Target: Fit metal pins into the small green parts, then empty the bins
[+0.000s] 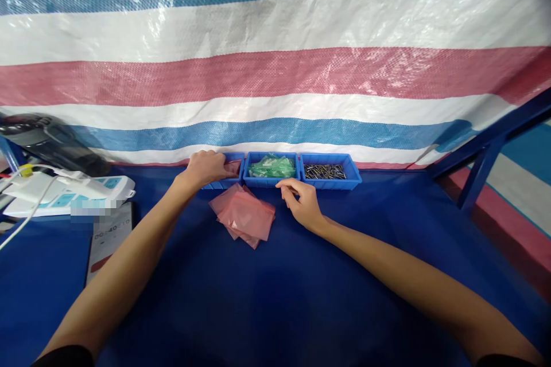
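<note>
My left hand [205, 168] reaches over the left blue bin [224, 184], its fingers bent down and mostly hidden behind the hand. A reddish plastic bag [233, 167] shows in that bin beside the fingertips. My right hand [305, 204] rests just in front of the middle blue bin [272, 183], fingers curled in, with nothing visible in them. Green plastic bags [272, 166] fill the middle bin. In the right blue bin [331, 184] lie many small screws [323, 172]. Several red translucent zip bags [246, 215] lie fanned out on the blue table between my hands.
A white power strip [123, 186] with plugs and cables sits at the left, with a phone [111, 235] showing a timer nearby. Behind it lies a dark bottle [64, 143]. A striped tarp [275, 74] hangs behind the bins. A blue metal frame [482, 169] stands at the right.
</note>
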Tool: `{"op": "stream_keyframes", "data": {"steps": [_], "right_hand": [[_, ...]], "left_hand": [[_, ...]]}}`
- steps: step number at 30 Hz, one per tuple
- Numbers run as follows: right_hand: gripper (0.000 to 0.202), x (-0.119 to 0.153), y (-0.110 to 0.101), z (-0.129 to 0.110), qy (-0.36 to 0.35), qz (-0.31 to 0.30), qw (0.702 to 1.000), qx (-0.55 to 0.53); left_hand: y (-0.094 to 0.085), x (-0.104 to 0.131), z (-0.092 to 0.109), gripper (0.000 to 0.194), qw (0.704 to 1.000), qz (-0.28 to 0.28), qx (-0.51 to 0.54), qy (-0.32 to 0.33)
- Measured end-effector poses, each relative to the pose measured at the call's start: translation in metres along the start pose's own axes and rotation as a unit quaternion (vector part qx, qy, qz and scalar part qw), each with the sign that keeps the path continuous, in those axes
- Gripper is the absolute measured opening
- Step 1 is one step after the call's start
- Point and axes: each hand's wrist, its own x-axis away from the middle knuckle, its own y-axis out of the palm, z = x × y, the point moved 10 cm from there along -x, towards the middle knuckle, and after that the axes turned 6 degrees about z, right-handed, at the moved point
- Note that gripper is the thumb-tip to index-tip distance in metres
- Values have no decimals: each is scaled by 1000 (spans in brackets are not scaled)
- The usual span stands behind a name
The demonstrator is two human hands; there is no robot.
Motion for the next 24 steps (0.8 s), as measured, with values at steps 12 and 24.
{"op": "stream_keyframes", "data": {"steps": [12,24], "right_hand": [[21,0,0,0,1,-2,1000,-6],[22,5,-12,-21,-56,48,997,-6]], "left_hand": [[-5,-4,11,67,1000,9,-9,-4],[-25,7,5,37,997,72,-31,4]]}}
